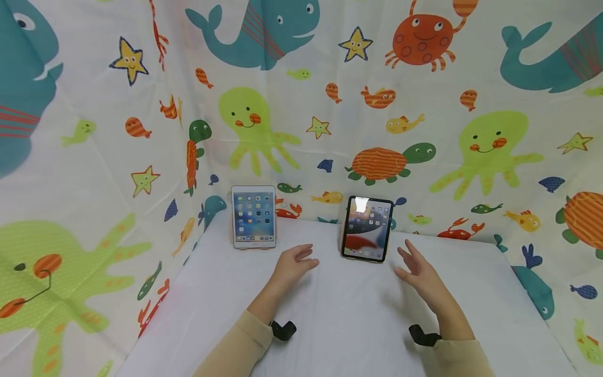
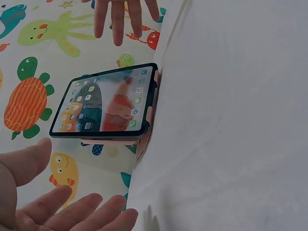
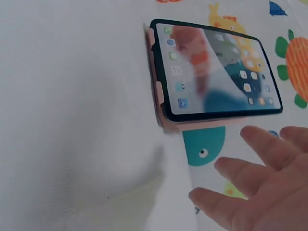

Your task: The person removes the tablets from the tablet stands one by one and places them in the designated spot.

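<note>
A black-framed tablet (image 1: 367, 229), its screen lit with app icons, leans back on a pinkish stand (image 3: 160, 94) at the far side of the table. To its left a white-framed tablet (image 1: 254, 217) stands propped up, also showing icons. My left hand (image 1: 293, 267) hovers between the two tablets with its fingers relaxed and holds nothing. Just right of the black-framed tablet is my right hand (image 1: 420, 271), fingers spread and apart from it. In the left wrist view the left hand (image 2: 72, 197) has thumb and fingers spread beside that tablet, and the other hand's fingertips (image 2: 118, 29) show beyond it.
A white cloth (image 1: 344, 324) covers the table. Behind and at both sides hangs a curtain (image 1: 330, 68) printed with sea animals, meeting the table's back edge close behind the tablets. Each wrist wears a black camera mount (image 1: 283, 331).
</note>
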Action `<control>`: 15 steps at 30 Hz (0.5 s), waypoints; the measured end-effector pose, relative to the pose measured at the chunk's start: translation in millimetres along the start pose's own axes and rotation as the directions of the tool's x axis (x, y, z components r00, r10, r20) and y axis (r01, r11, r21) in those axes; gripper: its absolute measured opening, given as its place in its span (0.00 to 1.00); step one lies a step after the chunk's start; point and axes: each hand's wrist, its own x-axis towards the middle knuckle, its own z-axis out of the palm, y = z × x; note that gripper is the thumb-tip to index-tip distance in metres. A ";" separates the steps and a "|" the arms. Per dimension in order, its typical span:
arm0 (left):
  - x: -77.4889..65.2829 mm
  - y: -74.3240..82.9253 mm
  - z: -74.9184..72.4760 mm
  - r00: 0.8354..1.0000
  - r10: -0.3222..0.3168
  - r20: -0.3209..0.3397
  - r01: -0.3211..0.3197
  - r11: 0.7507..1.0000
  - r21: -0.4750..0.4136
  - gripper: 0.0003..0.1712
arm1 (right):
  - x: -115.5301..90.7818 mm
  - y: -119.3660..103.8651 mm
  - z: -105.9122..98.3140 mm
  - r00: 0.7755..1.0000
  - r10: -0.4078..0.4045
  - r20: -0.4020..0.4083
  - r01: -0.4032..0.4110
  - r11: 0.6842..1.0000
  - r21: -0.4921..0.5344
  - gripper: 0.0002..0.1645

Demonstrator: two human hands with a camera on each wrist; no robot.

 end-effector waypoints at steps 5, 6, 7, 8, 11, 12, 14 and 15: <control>5.0 4.2 0.0 0.999 -0.035 0.008 0.036 0.998 -0.049 0.34 | 5.7 5.7 -7.4 1.000 -0.001 0.010 0.000 0.995 0.100 0.58; 6.0 4.9 0.3 0.999 -0.040 0.010 0.040 0.997 -0.061 0.33 | 7.0 6.5 -8.6 1.000 -0.003 0.010 0.002 0.993 0.114 0.57; 6.8 5.6 0.8 0.999 -0.042 0.011 0.043 0.996 -0.072 0.33 | 8.0 6.9 -9.6 1.000 -0.006 0.014 0.004 0.992 0.125 0.57; 7.9 6.1 1.3 0.999 -0.049 0.013 0.050 0.995 -0.087 0.33 | 9.1 7.2 -10.4 1.000 -0.008 0.016 0.006 0.991 0.136 0.56; 11.2 7.0 2.8 0.998 -0.061 0.019 0.063 0.990 -0.123 0.33 | 12.4 8.4 -12.0 1.000 -0.009 0.013 0.007 0.988 0.156 0.55; 12.2 7.3 3.1 0.997 -0.069 0.023 0.071 0.988 -0.138 0.33 | 13.2 8.5 -12.4 1.000 -0.008 0.015 0.005 0.987 0.159 0.56; 14.3 7.9 3.5 0.997 -0.075 0.033 0.080 0.984 -0.161 0.34 | 14.9 9.3 -13.3 1.000 -0.004 0.015 0.001 0.986 0.169 0.56; 15.4 8.1 3.6 0.996 -0.077 0.039 0.082 0.982 -0.167 0.34 | 15.7 9.7 -13.7 1.000 -0.005 0.019 0.002 0.985 0.174 0.55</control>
